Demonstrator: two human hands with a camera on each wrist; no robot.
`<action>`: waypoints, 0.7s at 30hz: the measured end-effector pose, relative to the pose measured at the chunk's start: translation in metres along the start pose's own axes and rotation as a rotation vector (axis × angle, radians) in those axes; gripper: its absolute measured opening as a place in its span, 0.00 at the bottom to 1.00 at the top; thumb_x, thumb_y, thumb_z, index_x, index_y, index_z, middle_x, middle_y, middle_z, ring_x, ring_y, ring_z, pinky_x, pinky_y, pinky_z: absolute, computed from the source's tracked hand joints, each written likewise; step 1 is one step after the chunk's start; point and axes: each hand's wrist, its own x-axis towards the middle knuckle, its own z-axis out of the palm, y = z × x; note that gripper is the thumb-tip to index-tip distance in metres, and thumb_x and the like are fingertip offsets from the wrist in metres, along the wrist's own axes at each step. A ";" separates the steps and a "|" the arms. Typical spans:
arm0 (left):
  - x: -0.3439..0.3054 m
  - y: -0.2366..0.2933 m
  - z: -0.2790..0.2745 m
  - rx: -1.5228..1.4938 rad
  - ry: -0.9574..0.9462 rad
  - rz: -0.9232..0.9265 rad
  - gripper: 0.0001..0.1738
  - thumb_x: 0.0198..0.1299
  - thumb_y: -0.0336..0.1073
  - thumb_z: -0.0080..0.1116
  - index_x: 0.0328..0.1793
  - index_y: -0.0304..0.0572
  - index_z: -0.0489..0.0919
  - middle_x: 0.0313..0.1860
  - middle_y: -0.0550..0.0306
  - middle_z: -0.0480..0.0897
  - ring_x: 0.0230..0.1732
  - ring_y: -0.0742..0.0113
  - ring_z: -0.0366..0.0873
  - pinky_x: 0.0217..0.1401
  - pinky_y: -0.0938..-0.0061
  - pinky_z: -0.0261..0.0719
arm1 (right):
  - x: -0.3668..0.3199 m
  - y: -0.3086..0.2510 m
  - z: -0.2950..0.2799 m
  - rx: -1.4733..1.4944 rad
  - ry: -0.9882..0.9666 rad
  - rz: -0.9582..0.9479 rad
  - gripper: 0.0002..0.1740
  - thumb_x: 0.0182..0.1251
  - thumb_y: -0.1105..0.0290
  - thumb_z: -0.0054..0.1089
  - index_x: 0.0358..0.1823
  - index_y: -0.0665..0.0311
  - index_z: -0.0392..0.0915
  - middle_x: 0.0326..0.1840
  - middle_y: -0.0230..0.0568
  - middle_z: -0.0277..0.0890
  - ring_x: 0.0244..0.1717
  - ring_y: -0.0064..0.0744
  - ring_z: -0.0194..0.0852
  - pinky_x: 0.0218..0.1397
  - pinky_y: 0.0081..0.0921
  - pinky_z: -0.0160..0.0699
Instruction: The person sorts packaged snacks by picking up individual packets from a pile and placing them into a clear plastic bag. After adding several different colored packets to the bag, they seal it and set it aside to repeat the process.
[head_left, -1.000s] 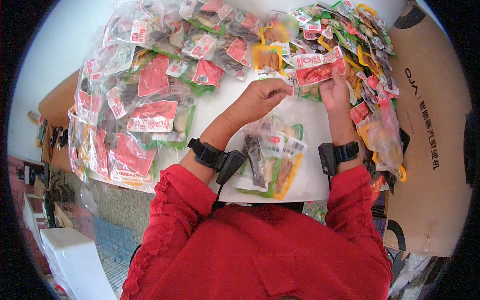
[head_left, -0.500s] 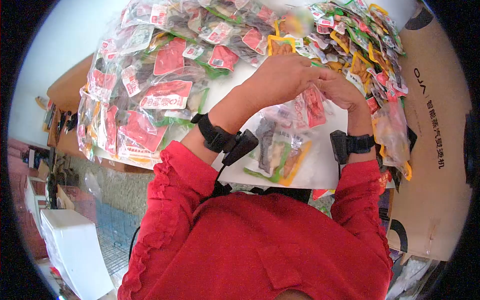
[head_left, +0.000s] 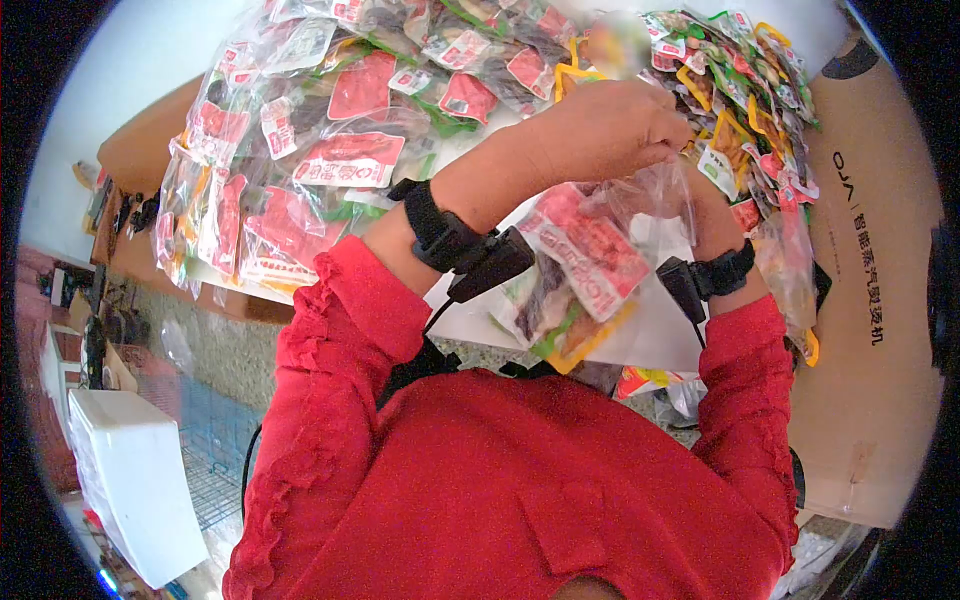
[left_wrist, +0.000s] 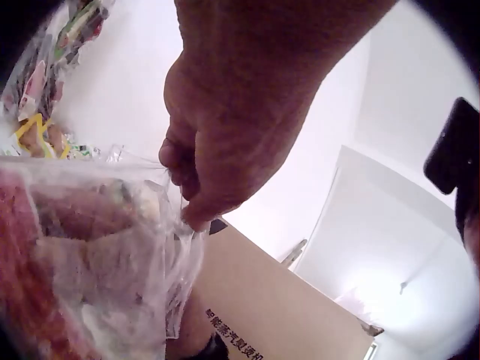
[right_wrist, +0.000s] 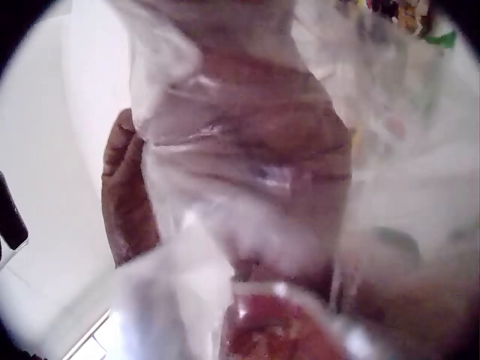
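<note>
My left hand point(head_left: 610, 130) pinches the upper edge of a clear plastic bag point(left_wrist: 112, 255), thumb against fingers in the left wrist view. A red-and-white meat packet point(head_left: 590, 245) shows through the bag's film, hanging tilted over the table. My right hand point(head_left: 708, 205) is up beside the left one, partly behind the film. Through cloudy plastic its palm point(right_wrist: 247, 127) shows in the right wrist view; I cannot tell whether its fingers grip the bag. Below the red packet, a yellow-edged packet point(head_left: 592, 345) overlaps other packets on the white table point(head_left: 660, 340).
Clear bags of mixed packets point(head_left: 345, 160) cover the left side of the table. Another heap of packets point(head_left: 745, 110) fills the far right. A large cardboard box point(head_left: 865, 400) stands along the right edge. A white box point(head_left: 135, 480) sits low at the left.
The right hand has brought the red-and-white packet from the right heap back toward the body. Both hands have come together, and the clear bag now hangs below them.
</note>
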 end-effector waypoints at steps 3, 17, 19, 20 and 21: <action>-0.004 0.001 -0.005 -0.033 0.014 -0.001 0.07 0.52 0.37 0.51 0.31 0.43 0.71 0.29 0.52 0.72 0.33 0.52 0.73 0.34 0.61 0.70 | -0.001 -0.006 0.001 0.191 -0.021 0.127 0.19 0.62 0.60 0.48 0.49 0.64 0.70 0.42 0.33 0.73 0.43 0.24 0.70 0.41 0.24 0.72; -0.002 -0.007 0.014 -0.295 0.421 -0.106 0.06 0.46 0.32 0.56 0.26 0.42 0.71 0.24 0.54 0.69 0.32 0.54 0.69 0.33 0.63 0.68 | -0.050 0.000 0.072 0.279 0.322 0.451 0.43 0.51 0.55 0.61 0.61 0.72 0.50 0.38 0.46 0.73 0.32 0.29 0.72 0.30 0.23 0.73; 0.003 0.007 0.010 -0.338 0.398 -0.087 0.05 0.49 0.32 0.55 0.28 0.39 0.71 0.26 0.53 0.70 0.32 0.55 0.70 0.34 0.66 0.68 | -0.034 -0.004 0.081 0.448 0.452 0.312 0.39 0.51 0.56 0.61 0.58 0.72 0.54 0.39 0.44 0.72 0.33 0.29 0.70 0.32 0.23 0.71; 0.005 0.012 0.011 -0.335 0.397 -0.081 0.05 0.49 0.32 0.55 0.28 0.39 0.71 0.26 0.53 0.70 0.32 0.55 0.70 0.34 0.66 0.68 | -0.027 0.003 0.088 0.445 0.457 0.308 0.39 0.51 0.56 0.61 0.58 0.72 0.54 0.39 0.44 0.72 0.33 0.29 0.70 0.32 0.23 0.71; 0.007 0.015 0.013 -0.347 0.388 -0.084 0.05 0.49 0.32 0.55 0.28 0.40 0.71 0.25 0.53 0.69 0.32 0.55 0.69 0.33 0.66 0.68 | -0.017 0.014 0.095 0.527 0.582 0.316 0.36 0.49 0.60 0.61 0.57 0.69 0.56 0.39 0.40 0.70 0.33 0.27 0.69 0.32 0.22 0.71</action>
